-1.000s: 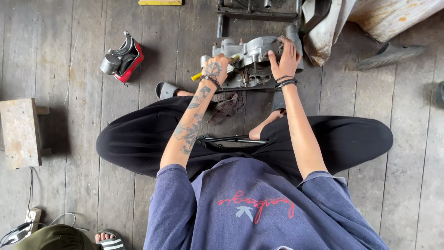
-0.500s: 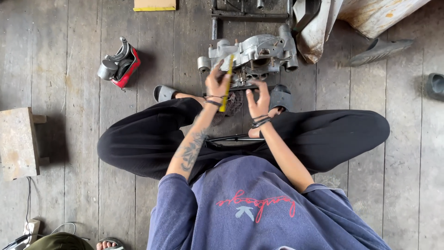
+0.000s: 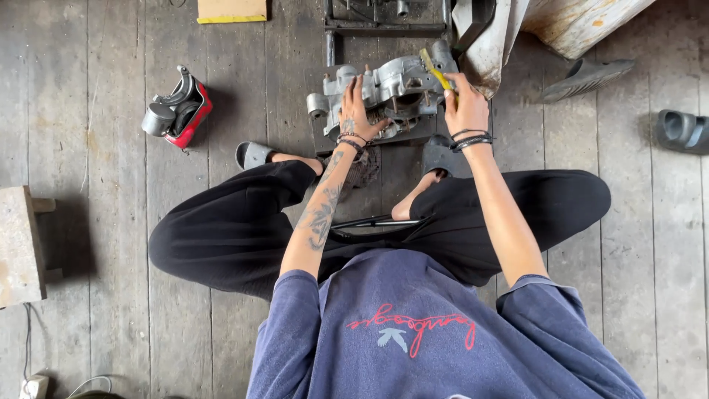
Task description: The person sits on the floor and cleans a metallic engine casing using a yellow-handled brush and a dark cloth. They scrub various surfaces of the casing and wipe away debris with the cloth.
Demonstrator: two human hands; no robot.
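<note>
On the grey plank floor (image 3: 111, 244), top centre, I see the engine case (image 3: 384, 89). My left hand (image 3: 356, 111) lies spread on it. My right hand (image 3: 464, 107) pinches a yellow tool (image 3: 436, 70).

Weathered grey plank floor (image 3: 111, 244); wooden block (image 3: 18, 247) at edge.

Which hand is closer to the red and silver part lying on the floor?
Left. The left hand rests on the engine casing, right of the red and silver part; the right hand, holding a yellow tool, is farther right.

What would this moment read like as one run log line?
left hand: resting on grey engine casing | right hand: grip on yellow-handled tool | wooden floor
</note>
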